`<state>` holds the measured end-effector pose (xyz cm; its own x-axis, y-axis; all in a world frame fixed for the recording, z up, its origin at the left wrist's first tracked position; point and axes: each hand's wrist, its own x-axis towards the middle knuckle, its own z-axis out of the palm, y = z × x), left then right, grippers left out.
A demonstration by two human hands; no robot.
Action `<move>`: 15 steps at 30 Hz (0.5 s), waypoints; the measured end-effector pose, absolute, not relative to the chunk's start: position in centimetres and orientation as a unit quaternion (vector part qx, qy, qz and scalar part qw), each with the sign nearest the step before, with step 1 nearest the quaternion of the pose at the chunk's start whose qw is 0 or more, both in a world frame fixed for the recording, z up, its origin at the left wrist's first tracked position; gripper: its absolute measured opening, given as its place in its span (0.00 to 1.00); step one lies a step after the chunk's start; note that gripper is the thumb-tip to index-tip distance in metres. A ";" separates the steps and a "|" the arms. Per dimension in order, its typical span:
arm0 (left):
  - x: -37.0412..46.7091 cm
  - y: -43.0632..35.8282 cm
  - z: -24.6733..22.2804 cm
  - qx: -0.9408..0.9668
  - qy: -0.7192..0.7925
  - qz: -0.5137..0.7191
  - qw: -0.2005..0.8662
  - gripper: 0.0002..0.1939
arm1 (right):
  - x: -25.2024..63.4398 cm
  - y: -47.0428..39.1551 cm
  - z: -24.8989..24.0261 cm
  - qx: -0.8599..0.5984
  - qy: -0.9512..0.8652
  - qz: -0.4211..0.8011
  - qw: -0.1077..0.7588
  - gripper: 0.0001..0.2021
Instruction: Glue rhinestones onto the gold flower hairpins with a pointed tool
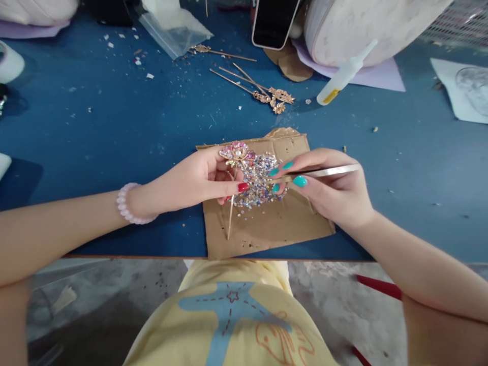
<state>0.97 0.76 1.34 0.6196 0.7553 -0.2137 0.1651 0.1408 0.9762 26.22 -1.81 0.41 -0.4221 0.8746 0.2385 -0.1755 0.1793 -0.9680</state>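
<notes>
My left hand (208, 178) is closed on a hairpin (231, 218), its thin gold stick pointing down toward me. At the hairpin's top is a flower head (238, 152) set with pink stones and a white pearl in the middle. Fingers of my right hand (324, 185) pinch a pair of metal tweezers (335, 170), whose tips reach left over a heap of small glittering rhinestones (261, 190). Whether the tips hold a stone is too small to tell. Under both hands lies a piece of brown cardboard (270, 229), with the rhinestones spread on it.
Several gold hairpins (272, 96) lie beyond the cardboard on the blue table (114, 127). A white glue bottle (345, 76) stands at the back right, near a phone (275, 23) and a pale rounded case (354, 30). A clear plastic bag (173, 30) lies at the back.
</notes>
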 end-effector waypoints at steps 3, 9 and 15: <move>1.0 0.7 1.5 0.615 0.372 0.231 0.655 0.09 | 26.2 -1.5 0.3 -0.264 -0.606 0.577 0.479 0.10; 0.5 0.7 2.9 0.647 0.389 0.273 0.597 0.06 | 26.2 -1.2 0.3 -0.262 -0.610 0.554 0.502 0.11; 0.0 0.4 3.9 0.736 0.329 0.309 0.505 0.07 | 26.1 -1.2 0.6 -0.245 -0.612 0.553 0.509 0.10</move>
